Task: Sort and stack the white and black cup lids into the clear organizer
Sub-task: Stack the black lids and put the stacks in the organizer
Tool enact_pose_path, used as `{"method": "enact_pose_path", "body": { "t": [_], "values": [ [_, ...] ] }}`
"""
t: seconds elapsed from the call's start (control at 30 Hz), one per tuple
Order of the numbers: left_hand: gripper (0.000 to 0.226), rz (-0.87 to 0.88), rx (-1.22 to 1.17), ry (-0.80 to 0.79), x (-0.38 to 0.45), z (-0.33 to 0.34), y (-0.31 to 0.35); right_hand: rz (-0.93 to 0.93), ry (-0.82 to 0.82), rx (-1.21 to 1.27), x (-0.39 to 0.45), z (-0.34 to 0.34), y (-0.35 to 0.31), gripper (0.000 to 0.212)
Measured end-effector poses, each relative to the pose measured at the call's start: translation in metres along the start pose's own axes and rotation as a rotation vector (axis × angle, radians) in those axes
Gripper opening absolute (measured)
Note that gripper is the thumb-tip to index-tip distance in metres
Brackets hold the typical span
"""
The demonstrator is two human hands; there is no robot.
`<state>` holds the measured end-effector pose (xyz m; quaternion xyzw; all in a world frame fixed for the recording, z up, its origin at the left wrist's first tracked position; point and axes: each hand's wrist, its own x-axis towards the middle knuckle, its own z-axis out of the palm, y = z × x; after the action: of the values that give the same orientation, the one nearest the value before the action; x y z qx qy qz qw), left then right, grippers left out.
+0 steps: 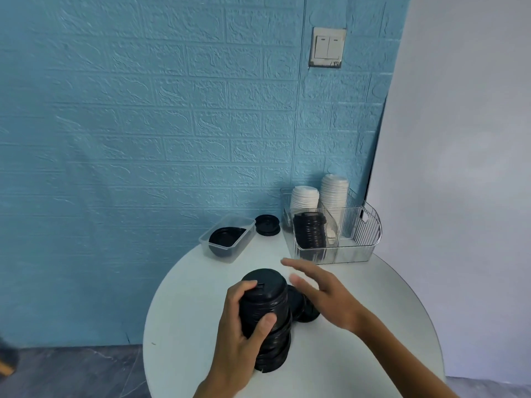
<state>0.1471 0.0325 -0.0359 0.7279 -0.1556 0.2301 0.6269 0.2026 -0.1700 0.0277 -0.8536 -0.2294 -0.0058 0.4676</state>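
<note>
Low in the middle of the frame, the left hand [244,320] grasps a tall stack of black lids [267,317] standing on the round table [373,311]. The right hand [324,294] hovers beside it with fingers spread, holding nothing. The stacking step seems in hand; next the stack must travel to the clear organizer [333,225] at right, probably its black-lid compartment.

No legible txt anywhere.
</note>
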Motion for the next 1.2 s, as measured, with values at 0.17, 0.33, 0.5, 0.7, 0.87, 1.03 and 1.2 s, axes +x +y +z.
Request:
{"method": "enact_pose_path", "body": {
  "t": [0.17,0.33,0.5,0.7,0.87,1.03,1.2],
  "values": [
    [0.056,-0.016,-0.002,-0.002,0.0,0.0,0.002,0.025,-0.202,-0.39,-0.004,0.009,0.043,0.059],
    [0.056,-0.029,-0.011,0.004,-0.001,0.0,0.002,-0.065,-0.125,-0.516,-0.001,0.022,0.058,0.057],
    [0.057,-0.038,-0.015,0.005,-0.001,0.0,0.001,-0.045,-0.132,-0.457,-0.002,0.02,0.059,0.061],
    [0.057,-0.032,-0.023,0.01,-0.001,0.001,0.002,0.01,-0.099,-0.318,-0.008,0.016,0.062,0.069],
    [0.056,-0.025,-0.024,0.013,-0.001,0.001,0.003,0.036,-0.016,-0.248,-0.007,0.016,0.063,0.056],
    [0.057,-0.022,-0.022,0.009,-0.001,0.001,0.002,0.037,0.207,0.109,-0.004,0.004,0.035,0.045],
    [0.056,-0.017,-0.019,-0.005,-0.001,0.001,0.003,-0.107,0.197,0.352,-0.005,-0.005,-0.014,0.044]
  ]
}}
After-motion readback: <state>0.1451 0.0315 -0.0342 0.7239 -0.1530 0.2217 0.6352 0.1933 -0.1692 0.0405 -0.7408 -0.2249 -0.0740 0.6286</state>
